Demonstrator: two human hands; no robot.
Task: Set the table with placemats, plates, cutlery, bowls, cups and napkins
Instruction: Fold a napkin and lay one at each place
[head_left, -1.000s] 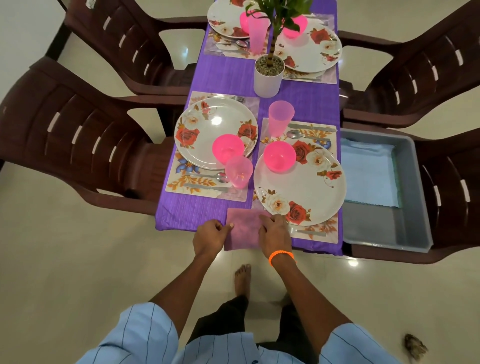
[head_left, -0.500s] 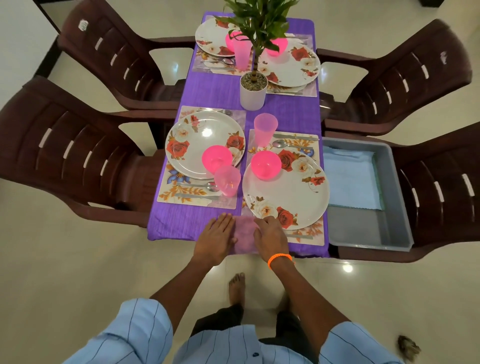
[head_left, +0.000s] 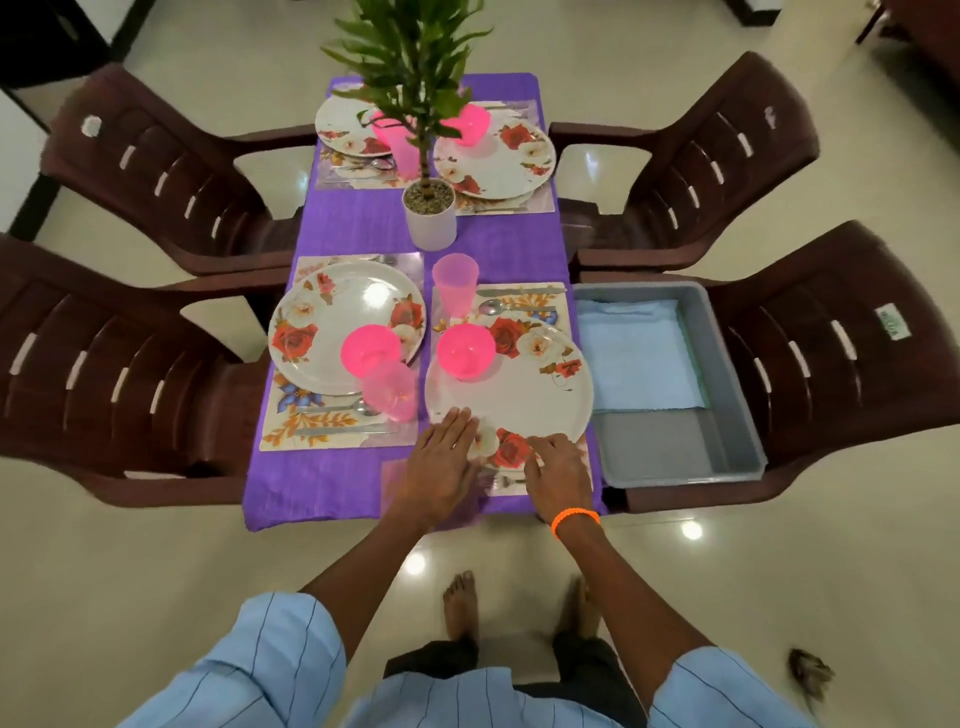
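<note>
A purple cloth (head_left: 332, 483) covers the table, which carries floral placemats, plates, pink bowls and pink cups. On the near right placemat (head_left: 524, 301) lies a rose-patterned plate (head_left: 524, 400) with a pink bowl (head_left: 465, 351) on it. My left hand (head_left: 441, 462) lies flat with straight fingers, its fingertips at the plate's near rim and its palm over a pink napkin (head_left: 392, 478). My right hand (head_left: 558, 475), with an orange wristband, rests with loosely bent fingers on the plate's near edge. A fork (head_left: 511, 482) peeks out between my hands.
A near left plate (head_left: 332, 317) carries a pink bowl (head_left: 370, 349), with a cup (head_left: 390, 391) beside it. A potted plant (head_left: 430, 218) stands mid-table. A grey bin (head_left: 675, 457) holding a pale blue cloth sits on the right chair (head_left: 841, 332). Brown chairs flank both sides.
Both hands left the pink napkin's edges and moved forward and right to the near rim of the right plate. The left hand opened flat. The camera rose and pulled back.
</note>
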